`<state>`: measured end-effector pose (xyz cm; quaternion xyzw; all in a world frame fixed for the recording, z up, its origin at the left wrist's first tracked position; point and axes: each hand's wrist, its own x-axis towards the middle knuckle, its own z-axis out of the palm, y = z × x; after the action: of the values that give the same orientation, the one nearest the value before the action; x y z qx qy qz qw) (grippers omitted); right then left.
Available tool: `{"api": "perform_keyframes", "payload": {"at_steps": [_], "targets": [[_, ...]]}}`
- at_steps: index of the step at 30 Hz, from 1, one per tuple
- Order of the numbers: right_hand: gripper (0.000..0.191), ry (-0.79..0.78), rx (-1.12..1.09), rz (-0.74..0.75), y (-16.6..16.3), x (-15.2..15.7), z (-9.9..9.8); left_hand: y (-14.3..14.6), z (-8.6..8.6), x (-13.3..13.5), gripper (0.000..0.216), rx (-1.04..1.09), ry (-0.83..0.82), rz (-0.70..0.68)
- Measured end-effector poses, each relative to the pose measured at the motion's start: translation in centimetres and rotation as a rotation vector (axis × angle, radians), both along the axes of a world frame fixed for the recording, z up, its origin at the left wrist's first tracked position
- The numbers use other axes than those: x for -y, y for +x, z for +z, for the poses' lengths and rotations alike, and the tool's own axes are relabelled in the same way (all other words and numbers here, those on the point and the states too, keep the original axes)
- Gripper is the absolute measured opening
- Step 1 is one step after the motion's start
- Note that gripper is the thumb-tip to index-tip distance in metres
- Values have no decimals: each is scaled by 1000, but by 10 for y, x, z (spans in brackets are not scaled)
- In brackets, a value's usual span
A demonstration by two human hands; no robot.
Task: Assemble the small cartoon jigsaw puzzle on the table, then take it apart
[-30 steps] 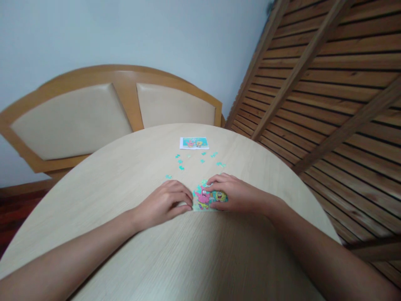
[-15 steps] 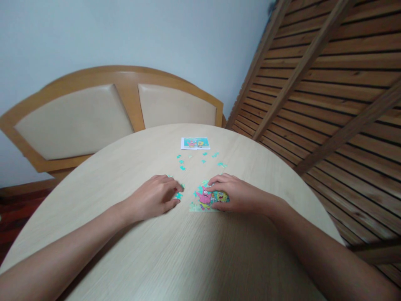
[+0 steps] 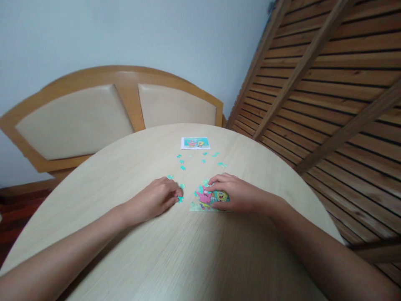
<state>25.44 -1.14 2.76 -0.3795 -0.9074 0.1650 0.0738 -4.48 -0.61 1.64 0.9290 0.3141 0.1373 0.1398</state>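
Note:
A small, partly built cartoon jigsaw in teal, pink and yellow lies on the round pale wooden table. My right hand rests on its right side, fingers curled and pressing it flat. My left hand lies just left of the jigsaw with its fingers curled. Its fingertips touch a loose teal piece, and another teal piece lies beside them. Whether the piece is gripped is hidden by the fingers.
Several loose teal pieces are scattered beyond the hands. A small reference picture card lies near the table's far edge. A padded wooden bench back stands behind the table, and a slatted wooden wall rises on the right.
My left hand left the jigsaw's left edge and moved left and up to the loose teal pieces, then curled over one. My right hand stayed on the jigsaw.

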Motion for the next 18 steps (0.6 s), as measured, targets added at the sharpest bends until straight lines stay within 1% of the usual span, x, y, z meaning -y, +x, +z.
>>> {"api": "perform_keyframes", "payload": {"at_steps": [5, 10, 12, 15, 18], "targets": [[48, 7, -9, 7, 0, -1, -2, 2, 1, 3, 14, 27, -25, -40], [48, 16, 2, 9, 1, 0, -2, 4, 3, 6, 16, 33, -69, -25], [48, 13, 7, 9, 1, 0, -1, 4, 4, 7, 19, 40, -86, -43], [49, 7, 20, 7, 1, 1, 0, 6, 5, 8, 18, 58, -100, -77], [48, 9, 18, 3, 0, 1, 0, 7, 5, 8, 18, 105, -111, -44]]}}
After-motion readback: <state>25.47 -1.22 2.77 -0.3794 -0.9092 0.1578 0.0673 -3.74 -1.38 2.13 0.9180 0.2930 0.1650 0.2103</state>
